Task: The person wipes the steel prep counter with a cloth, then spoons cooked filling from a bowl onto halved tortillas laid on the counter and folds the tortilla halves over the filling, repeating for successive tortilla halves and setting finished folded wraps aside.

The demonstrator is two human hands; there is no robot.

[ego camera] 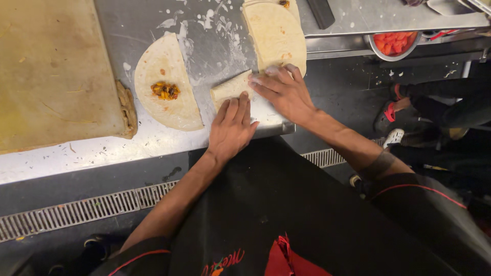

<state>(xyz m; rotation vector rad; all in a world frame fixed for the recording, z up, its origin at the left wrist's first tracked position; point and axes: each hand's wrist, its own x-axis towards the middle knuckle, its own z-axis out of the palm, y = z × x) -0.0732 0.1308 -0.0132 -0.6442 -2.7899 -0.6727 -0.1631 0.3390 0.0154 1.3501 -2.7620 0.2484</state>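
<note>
Left hand lies flat, fingers together, pressing the near edge of the folded wrap at the counter's front lip. Right hand at two o'clock, fingers spread, pinning its far end. At nine o'clock, an open tortilla with filling. At twelve, another tortilla; at ten, a board.

I note a black short-sleeved shirt, each sleeve hem edged with thin red piping. Black apron over the front, bearing red-orange script and a red cloth patch low down. Forearms bare; no gloves, watch or rings visible.
</note>
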